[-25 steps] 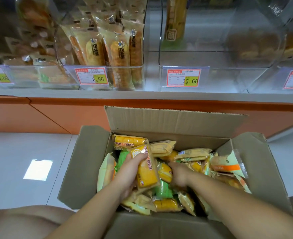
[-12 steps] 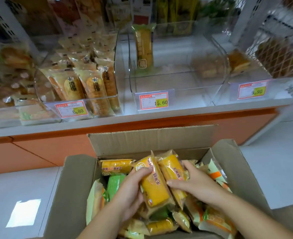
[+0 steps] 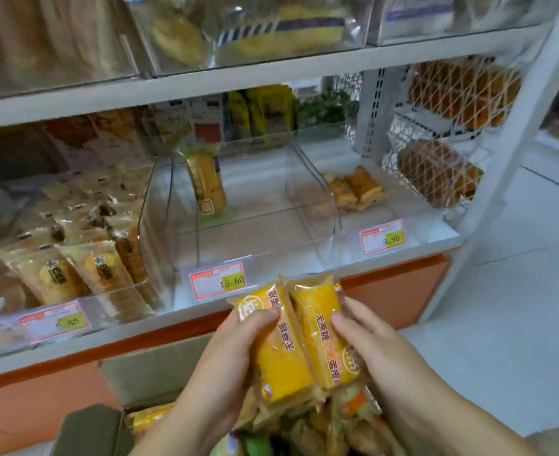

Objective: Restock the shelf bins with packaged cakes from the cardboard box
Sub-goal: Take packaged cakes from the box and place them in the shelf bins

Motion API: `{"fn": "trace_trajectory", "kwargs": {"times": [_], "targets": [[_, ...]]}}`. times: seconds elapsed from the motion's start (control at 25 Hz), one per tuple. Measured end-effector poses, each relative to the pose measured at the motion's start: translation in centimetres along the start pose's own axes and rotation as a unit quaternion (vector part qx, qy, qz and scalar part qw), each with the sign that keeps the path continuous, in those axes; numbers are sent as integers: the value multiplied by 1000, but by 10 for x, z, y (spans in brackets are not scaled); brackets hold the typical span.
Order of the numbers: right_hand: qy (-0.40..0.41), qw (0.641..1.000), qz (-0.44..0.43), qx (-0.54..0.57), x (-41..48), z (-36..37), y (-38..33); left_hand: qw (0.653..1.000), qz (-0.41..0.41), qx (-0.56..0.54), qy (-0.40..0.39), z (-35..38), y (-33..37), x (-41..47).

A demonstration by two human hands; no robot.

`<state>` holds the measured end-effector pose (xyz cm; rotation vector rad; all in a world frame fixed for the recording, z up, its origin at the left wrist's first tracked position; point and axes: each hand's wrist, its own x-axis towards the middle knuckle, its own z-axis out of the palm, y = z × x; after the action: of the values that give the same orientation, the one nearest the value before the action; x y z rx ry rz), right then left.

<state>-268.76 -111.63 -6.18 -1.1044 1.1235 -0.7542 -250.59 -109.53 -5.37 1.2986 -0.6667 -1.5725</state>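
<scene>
**Current state.** Two yellow packaged cakes (image 3: 299, 347) are held side by side above the open cardboard box (image 3: 146, 376), just in front of the shelf (image 3: 123, 330) edge. The left hand (image 3: 225, 366) grips the left pack and the right hand (image 3: 380, 353) grips the right pack. The fingers (image 3: 258, 319) of each hand curl round the outer edge of its pack, with the thumb pressed on the front face.

**Progress.** Neither pack is in a bin yet. The clear middle bin (image 3: 238, 232), behind the 15.60 price label (image 3: 217, 280), holds a single upright pack (image 3: 205, 182) at the back. The left bin (image 3: 74, 274) is well stocked, and the right bin (image 3: 357, 189) holds a few pastries. Many packs lie in the box, so most of the restocking appears to lie ahead.
</scene>
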Motion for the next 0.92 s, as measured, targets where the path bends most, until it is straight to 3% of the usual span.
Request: {"fn": "trace_trajectory", "kwargs": {"times": [0.12,0.28,0.4,0.52,0.64,0.76,0.92], "targets": [[-32,996,-85,-22,5,-32,-62,996,85,36,-19,44,59,18],[113,970,-154,-148,58,-97,-139,983,171,62,-6,76,115,59],[177,942,-122,-258,120,-129,-160,983,176,32,49,66,128,93],[82,933,5,-352,175,-118,-140,985,148,-2,93,50,124,107],[4,925,100,-367,209,-95,-114,986,129,-4,105,42,118,116],[-31,892,126,-433,220,-94,-107,986,116,7,117,39,116,119],[-50,891,109,-437,216,-101,-106,989,105,18,107,42,113,117]]}}
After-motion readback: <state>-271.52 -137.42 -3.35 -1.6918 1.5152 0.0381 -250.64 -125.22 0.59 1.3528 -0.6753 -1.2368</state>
